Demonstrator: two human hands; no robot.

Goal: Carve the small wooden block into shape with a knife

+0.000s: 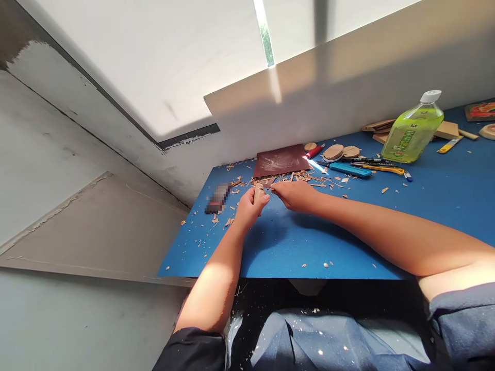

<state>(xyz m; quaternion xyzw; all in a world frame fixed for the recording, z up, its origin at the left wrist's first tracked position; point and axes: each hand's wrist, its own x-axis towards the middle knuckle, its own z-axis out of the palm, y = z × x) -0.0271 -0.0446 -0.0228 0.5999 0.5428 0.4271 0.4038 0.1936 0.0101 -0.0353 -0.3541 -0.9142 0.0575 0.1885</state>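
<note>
Dozens of pale wood shavings (305, 178) strewn across a blue workbench (286, 257). Left hand (250, 208) closed firmly around a small piece of pale wood (258, 193), fingers (263, 201) curled over it, top end poking out above them. Right hand (294, 196) reaching in from the right, fingertips (274, 188) pinched together just beside that wood; anything held in the pinch too small to tell. Farther along the bench, a sheet of dark red sandpaper (280, 160), round wooden discs (333, 153), a blue utility knife (350, 169), a yellow-handled cutter (382, 169) and a green plastic bottle (412, 131). Just left of the hands, a blurred object (218, 198), impossible to identify.
</note>
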